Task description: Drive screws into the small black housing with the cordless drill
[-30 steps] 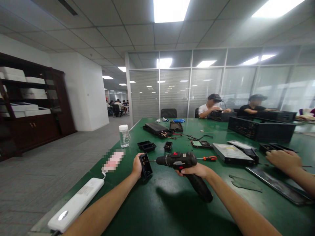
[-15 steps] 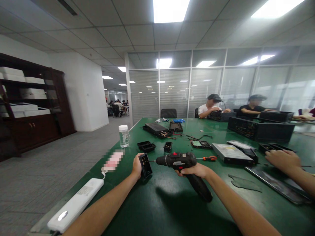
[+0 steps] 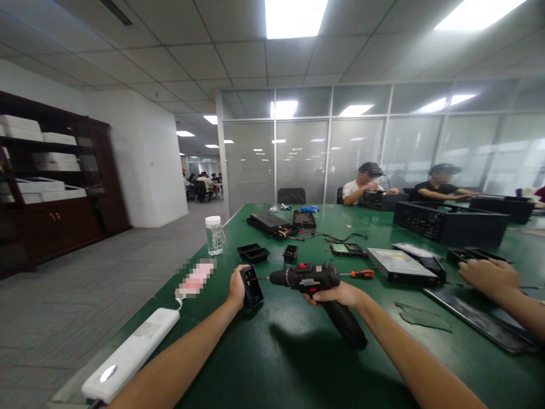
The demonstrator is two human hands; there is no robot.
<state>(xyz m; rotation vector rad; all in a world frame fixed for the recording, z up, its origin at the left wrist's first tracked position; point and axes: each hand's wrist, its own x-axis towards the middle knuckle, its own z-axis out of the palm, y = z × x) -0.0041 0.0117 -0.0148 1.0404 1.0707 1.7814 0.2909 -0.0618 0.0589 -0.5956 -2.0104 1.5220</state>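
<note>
My left hand [image 3: 237, 287] is closed around the left edge of a small black tray-like box [image 3: 254, 287], tilted up on its side with its hollow face turned right. Small brass-coloured spots show inside it. In my right hand [image 3: 338, 296] is a black cordless drill [image 3: 309, 276] with red marks, held level by its grip. Its thin bit points left and reaches to the box's open face; whether the tip touches a screw is too small to tell. Behind them lie another small black tray [image 3: 290, 254] and a pair of black trays [image 3: 253, 253].
An orange-handled screwdriver [image 3: 363, 274] lies behind the drill. A silver drive [image 3: 401, 266] and a black computer case [image 3: 451, 223] stand to the right. A white power strip [image 3: 131, 355] and clear bottle [image 3: 214, 236] line the left edge. Another person's hand [image 3: 489, 278] works at far right.
My hands, the box and the drill hold almost the same place. At the back right, a person's black case has shifted to the right.
</note>
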